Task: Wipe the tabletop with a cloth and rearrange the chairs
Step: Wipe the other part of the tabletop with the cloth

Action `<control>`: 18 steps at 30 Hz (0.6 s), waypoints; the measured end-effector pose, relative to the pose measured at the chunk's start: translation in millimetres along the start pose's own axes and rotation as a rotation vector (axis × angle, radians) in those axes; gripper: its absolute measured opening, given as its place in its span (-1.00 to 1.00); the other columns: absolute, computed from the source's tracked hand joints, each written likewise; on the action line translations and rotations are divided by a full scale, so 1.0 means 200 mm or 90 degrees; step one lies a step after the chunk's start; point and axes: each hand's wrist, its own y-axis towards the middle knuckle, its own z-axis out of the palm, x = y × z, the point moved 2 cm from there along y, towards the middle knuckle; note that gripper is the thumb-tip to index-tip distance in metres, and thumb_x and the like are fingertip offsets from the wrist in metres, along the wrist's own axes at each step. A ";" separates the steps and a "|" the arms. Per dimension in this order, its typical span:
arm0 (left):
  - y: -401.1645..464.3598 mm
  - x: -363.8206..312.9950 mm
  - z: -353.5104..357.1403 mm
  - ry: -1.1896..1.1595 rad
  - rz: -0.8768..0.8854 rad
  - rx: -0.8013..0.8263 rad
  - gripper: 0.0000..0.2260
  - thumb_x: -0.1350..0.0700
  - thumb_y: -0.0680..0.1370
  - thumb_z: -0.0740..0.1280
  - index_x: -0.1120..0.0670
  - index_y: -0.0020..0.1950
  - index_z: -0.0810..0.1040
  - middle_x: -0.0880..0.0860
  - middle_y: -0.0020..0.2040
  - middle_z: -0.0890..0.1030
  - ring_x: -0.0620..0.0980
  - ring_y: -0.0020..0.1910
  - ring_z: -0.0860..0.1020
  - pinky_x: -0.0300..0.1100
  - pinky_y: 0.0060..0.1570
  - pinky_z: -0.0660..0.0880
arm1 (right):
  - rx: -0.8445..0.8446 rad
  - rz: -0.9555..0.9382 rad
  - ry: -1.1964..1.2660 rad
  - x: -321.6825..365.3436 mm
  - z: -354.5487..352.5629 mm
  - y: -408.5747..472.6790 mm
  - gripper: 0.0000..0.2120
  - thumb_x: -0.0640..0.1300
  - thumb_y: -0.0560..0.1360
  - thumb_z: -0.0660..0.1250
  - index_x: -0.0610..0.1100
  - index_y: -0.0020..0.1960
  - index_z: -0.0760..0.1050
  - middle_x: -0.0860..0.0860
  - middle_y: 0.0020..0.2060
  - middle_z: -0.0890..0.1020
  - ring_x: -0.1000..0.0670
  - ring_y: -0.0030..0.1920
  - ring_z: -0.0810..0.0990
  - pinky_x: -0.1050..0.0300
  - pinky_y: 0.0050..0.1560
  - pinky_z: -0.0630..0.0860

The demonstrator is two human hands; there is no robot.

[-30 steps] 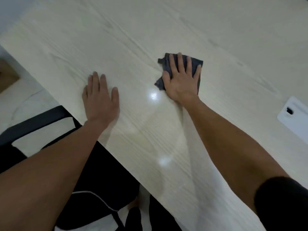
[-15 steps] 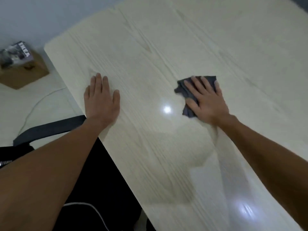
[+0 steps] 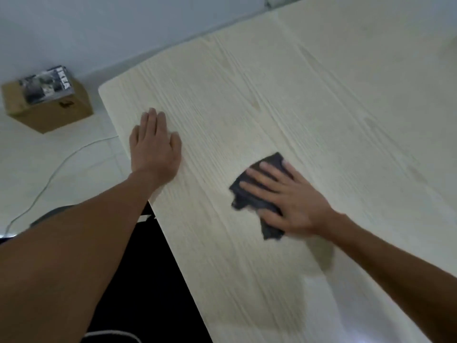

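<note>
In the head view, a pale wood-grain tabletop (image 3: 309,100) fills most of the picture, its near edge running from the rounded corner at upper left down toward the bottom middle. The right hand (image 3: 291,201) lies palm-down, fingers spread flat, on a dark grey cloth (image 3: 249,196) that is crumpled against the table surface toward the middle of the top; the hand presses on the cloth rather than closing around it, and its outline is smeared by motion blur. Cloth shows beyond the fingertips and below the thumb. The left hand (image 3: 154,144) rests flat and open on the bare tabletop close to the near edge, not far from the corner, well apart from the cloth and holding nothing. Below the left forearm, a dark shape beside the table edge is probably a chair (image 3: 153,268), though too little shows to be sure. On the light floor at upper left stands a cardboard box (image 3: 53,108) with a printed packet (image 3: 45,84) on top, and a thin white cable (image 3: 57,169) runs across the floor nearby.
</note>
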 end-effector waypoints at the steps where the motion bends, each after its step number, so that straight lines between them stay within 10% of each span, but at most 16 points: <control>1: 0.00 0.00 0.01 -0.004 0.001 -0.004 -0.42 -0.09 0.72 -0.04 0.14 0.70 0.05 0.11 0.72 0.02 0.06 0.70 -0.03 0.06 0.65 -0.07 | -0.027 0.109 0.011 -0.16 -0.04 0.13 -0.38 0.28 0.69 -0.04 0.22 0.71 -0.06 0.13 0.71 0.00 -0.03 0.71 -0.08 -0.23 0.67 -0.16; 6: 0.01 0.03 0.03 -0.046 -0.027 -0.031 -0.45 -0.01 0.71 -0.02 0.11 0.70 0.07 0.05 0.71 0.06 -0.01 0.69 0.00 0.00 0.66 -0.08 | -0.082 0.427 0.078 -0.34 -0.18 0.97 -0.35 0.26 0.69 -0.14 0.11 0.73 -0.08 0.05 0.72 -0.04 -0.13 0.71 -0.13 -0.36 0.62 -0.27; 13: -0.02 0.06 0.01 -0.059 -0.133 -0.061 -0.44 0.07 0.69 -0.02 0.19 0.69 0.04 0.13 0.71 0.05 0.09 0.70 -0.03 0.07 0.66 -0.09 | -0.004 -0.056 0.010 -0.02 -0.10 0.86 -0.40 0.28 0.70 -0.08 0.21 0.70 -0.08 0.12 0.71 0.02 -0.03 0.71 -0.09 -0.18 0.66 -0.25; 18: -0.01 0.05 0.02 -0.062 -0.125 -0.053 -0.42 0.04 0.67 -0.11 0.18 0.69 -0.01 0.12 0.72 0.00 0.08 0.70 -0.08 0.08 0.66 -0.13 | -0.104 0.446 0.063 -0.78 -0.29 1.12 -0.33 0.29 0.64 -0.16 0.13 0.72 0.01 0.02 0.71 0.07 -0.15 0.70 -0.02 -0.42 0.60 -0.20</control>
